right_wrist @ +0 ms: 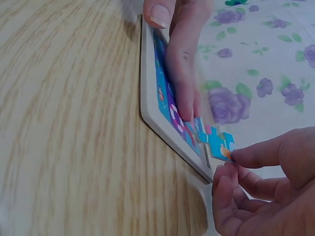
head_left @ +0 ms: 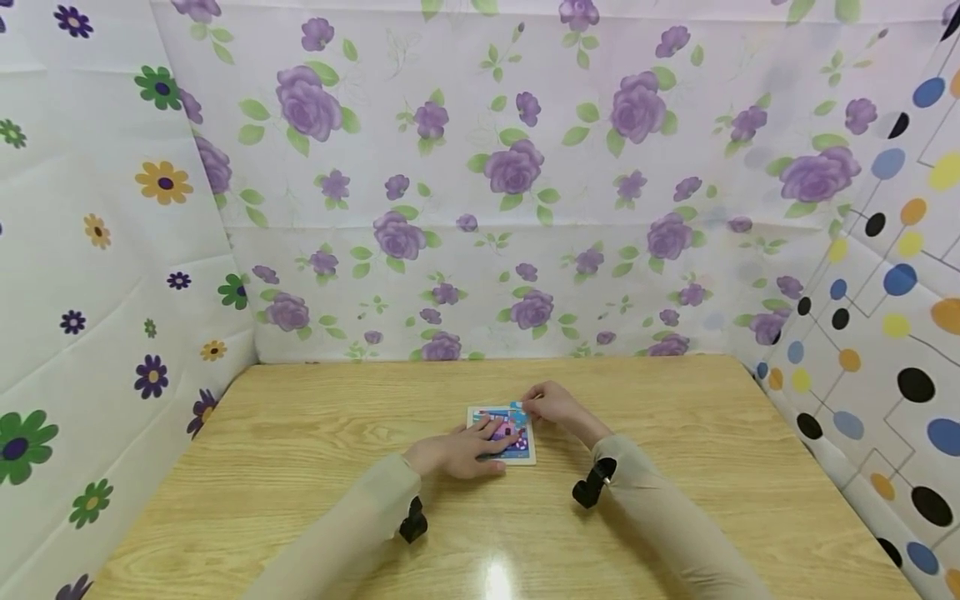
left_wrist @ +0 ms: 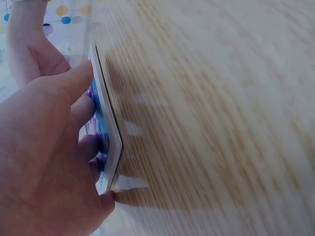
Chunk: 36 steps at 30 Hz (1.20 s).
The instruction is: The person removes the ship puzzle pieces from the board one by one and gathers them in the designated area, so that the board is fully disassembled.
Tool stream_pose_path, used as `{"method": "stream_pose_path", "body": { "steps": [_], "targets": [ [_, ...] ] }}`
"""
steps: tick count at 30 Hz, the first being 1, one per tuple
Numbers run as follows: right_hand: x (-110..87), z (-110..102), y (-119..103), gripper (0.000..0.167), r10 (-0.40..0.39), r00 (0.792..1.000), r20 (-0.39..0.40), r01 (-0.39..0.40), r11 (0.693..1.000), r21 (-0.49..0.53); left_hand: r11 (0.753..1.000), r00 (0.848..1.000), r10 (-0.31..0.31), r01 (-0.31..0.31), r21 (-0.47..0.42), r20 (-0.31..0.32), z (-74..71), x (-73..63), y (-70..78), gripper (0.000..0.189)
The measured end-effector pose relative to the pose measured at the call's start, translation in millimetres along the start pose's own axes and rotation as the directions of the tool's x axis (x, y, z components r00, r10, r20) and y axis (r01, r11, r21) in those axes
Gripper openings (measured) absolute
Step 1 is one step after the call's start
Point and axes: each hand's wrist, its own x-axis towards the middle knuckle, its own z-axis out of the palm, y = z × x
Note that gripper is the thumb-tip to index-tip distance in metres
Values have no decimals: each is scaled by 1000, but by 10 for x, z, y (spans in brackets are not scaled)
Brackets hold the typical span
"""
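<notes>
One puzzle piece (right_wrist: 219,143) pinched in my right hand (head_left: 551,406); left hand (head_left: 457,450) flat, steadying the puzzle board (right_wrist: 147,98)—best lowered square into its corner gap.

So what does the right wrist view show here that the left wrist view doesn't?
Only the right wrist view shows the right hand pinching a blue puzzle piece at the corner of the puzzle board, with the floral backdrop behind. Only the left wrist view shows the board's white outer edge seen side-on against a wide stretch of wooden table, plus a bit of dotted backdrop. Both show the left hand with fingers resting on the board's printed face, and the board lying flat on the table.
</notes>
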Motion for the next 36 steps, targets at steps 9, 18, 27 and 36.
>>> {"method": "stream_pose_path", "body": {
  "steps": [9,18,27,36],
  "targets": [
    [-65,-62,-24,18,13,1000,-10,-12,994,106,1000,1000,-6,6,-22,4,-1,-1,13,59],
    [-76,-120,46,21,25,1000,-4,-24,976,216,1000,999,-14,12,28,51,-25,-16,46,60],
    [-132,-203,88,24,31,999,13,-33,978,207,991,998,-23,16,130,56,32,29,9,54],
    [-88,-281,226,23,77,997,1,-75,974,213,995,998,-17,12,96,55,9,17,17,55]
  ]
}}
